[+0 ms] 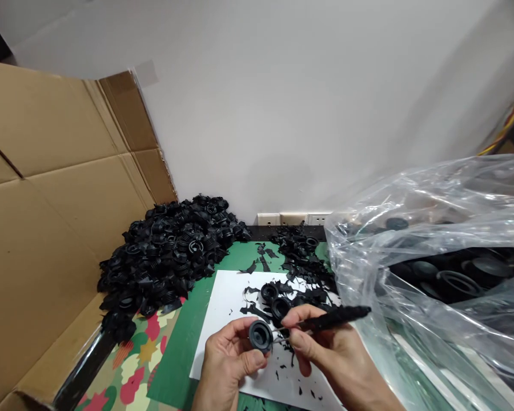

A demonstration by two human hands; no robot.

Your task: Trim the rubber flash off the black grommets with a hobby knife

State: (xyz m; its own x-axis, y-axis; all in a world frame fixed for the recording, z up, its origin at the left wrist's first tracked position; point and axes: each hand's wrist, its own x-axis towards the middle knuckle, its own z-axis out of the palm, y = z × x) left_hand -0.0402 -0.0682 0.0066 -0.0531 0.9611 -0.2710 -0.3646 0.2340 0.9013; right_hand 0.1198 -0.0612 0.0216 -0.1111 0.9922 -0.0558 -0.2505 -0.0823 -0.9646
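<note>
Pinched between the thumb and fingers of my left hand point(229, 362) is a round black rubber part point(261, 335), its ringed opening facing me. My right hand point(321, 342) grips black-handled tweezers point(340, 317), whose thin metal tips reach the right edge of the part. Both hands are over a white sheet point(223, 297) strewn with black scraps. Just beyond the fingers, two more round black parts point(269, 291) lie on the sheet among trimmings.
A big heap of black rubber parts point(175, 245) sits at the left by a cardboard box point(60, 154). Black scraps point(302, 251) pile up behind the sheet on a green mat point(175, 348). At the right, a clear plastic bag point(368, 245) holds round black parts. Sockets point(317, 219) line the wall.
</note>
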